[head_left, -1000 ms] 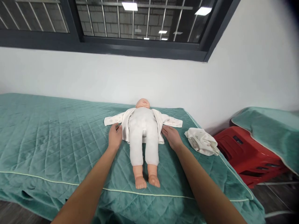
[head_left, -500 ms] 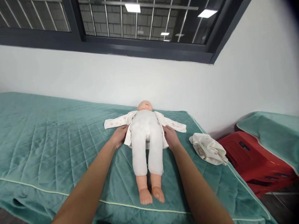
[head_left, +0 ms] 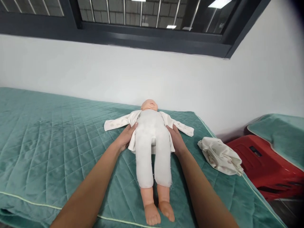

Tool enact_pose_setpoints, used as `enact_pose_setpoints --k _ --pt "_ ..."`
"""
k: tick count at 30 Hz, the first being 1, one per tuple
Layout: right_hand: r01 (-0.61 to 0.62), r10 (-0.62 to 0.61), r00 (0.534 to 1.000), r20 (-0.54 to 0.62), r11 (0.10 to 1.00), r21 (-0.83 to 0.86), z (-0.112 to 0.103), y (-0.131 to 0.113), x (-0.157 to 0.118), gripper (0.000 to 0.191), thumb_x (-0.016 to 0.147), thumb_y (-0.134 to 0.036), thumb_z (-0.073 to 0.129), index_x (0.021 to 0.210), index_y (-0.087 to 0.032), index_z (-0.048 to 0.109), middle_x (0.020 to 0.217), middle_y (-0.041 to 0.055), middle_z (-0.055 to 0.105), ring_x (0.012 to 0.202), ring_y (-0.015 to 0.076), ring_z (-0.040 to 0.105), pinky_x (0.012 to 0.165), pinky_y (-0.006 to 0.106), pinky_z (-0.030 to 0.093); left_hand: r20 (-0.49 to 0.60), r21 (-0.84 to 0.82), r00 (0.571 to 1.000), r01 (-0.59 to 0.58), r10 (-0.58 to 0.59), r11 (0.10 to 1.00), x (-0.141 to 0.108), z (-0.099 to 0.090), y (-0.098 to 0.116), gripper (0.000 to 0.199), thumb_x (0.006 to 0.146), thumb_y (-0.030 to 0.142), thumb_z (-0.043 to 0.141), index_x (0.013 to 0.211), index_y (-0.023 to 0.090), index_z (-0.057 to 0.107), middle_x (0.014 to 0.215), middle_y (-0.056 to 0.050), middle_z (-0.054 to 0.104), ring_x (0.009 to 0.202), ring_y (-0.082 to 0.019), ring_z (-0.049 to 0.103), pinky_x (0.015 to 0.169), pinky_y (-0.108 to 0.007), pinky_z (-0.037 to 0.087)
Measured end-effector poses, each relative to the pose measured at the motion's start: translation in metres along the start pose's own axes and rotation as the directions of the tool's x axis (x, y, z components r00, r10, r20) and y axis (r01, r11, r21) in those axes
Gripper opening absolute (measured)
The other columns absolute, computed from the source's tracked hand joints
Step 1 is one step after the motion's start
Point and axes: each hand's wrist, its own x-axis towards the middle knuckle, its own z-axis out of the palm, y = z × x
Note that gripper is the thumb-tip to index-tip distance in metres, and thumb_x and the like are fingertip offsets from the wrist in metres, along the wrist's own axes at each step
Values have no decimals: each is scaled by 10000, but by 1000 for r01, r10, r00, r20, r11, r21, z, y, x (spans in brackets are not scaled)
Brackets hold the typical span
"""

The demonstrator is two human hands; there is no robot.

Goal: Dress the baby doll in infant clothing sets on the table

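Observation:
A baby doll (head_left: 153, 126) with a white cloth body lies on its back, feet towards me, head near the wall. An open white baby shirt (head_left: 118, 123) with small prints lies around and under its torso, the sleeves stretched out to both sides. At the doll's left-hand side in the picture, my left hand (head_left: 126, 136) is closed on the shirt's front edge, thumb beside the torso. My right hand (head_left: 177, 139) grips the opposite edge in the same way. Some fingers of both hands are hidden behind the cloth.
A green quilted cover (head_left: 71, 133) spreads under the doll. Crumpled white printed cloth (head_left: 219, 155) lies on it to the right. Beyond the edge stands a red plastic object (head_left: 263, 161), partly draped in green cloth (head_left: 282, 136). A white wall (head_left: 99, 72) and a barred window close the back.
Both hands have moved slightly up and inward along the shirt edges, thumbs now nearer the doll's torso. The view has tilted down a little and come closer.

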Motion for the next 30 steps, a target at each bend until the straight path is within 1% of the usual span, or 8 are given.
enact_pose_setpoints --k 3,6,14,18,20,23,26,30 --pt "-1 -19 992 123 988 157 2 -2 -2 482 867 -418 651 1323 -280 580 1373 16 628 1222 242 597 1006 344 500 -8 -49 999 -36 35 998 8 5 1 638 847 548 674 1353 183 546 1292 -132 674 1134 -254 670 1015 -358 520" --pt "-17 -25 985 171 971 239 2 -1 -1 504 883 -407 644 1368 -313 547 1398 -26 610 1221 219 606 1036 342 496 -17 -82 999 -53 51 995 19 7 1 611 841 499 703 1337 173 558 1283 -132 679 1118 -258 680 1002 -360 536" --pt "-193 131 970 203 925 326 3 6 13 460 875 -396 650 1311 -265 581 1231 6 717 1147 224 666 998 379 546 11 -189 1000 22 -20 982 34 5 -2 566 827 435 733 1287 136 593 1208 -153 713 1055 -275 704 962 -395 565" --pt "-265 172 950 260 885 382 -1 5 18 394 925 -476 537 1212 -224 637 1146 44 747 1162 254 660 1009 430 541 60 -375 991 134 -120 917 40 -2 -2 571 877 567 611 1245 131 625 1187 -158 718 1117 -302 676 987 -423 550" --pt "-301 195 942 274 852 428 -6 4 20 403 947 -500 484 1182 -215 642 1128 63 747 1171 262 653 1016 459 535 52 -486 991 130 -120 864 45 -9 -1 603 901 620 528 1254 139 617 1200 -154 710 1143 -309 662 999 -441 541" --pt "-319 214 945 248 775 545 -14 4 24 385 971 -469 440 1170 -196 624 1121 87 738 1163 256 654 1020 489 531 -49 -606 997 12 -53 796 51 -21 -2 558 934 573 501 1265 134 599 1216 -154 697 1140 -287 663 1001 -433 540" --pt "-271 198 963 185 696 665 -21 8 28 323 978 -400 428 1159 -200 606 1111 82 727 1142 232 661 1022 488 536 -187 -666 982 -115 -16 737 57 -34 -2 478 966 504 489 1251 133 587 1229 -156 684 1126 -245 668 993 -397 546" --pt "-198 180 978 108 622 757 -31 13 33 242 960 -320 455 1145 -229 582 1114 67 713 1129 213 666 1008 486 552 -438 -594 898 -319 36 739 64 -54 0 388 1032 439 359 1242 177 552 1220 -122 680 1162 -187 645 982 -357 543"
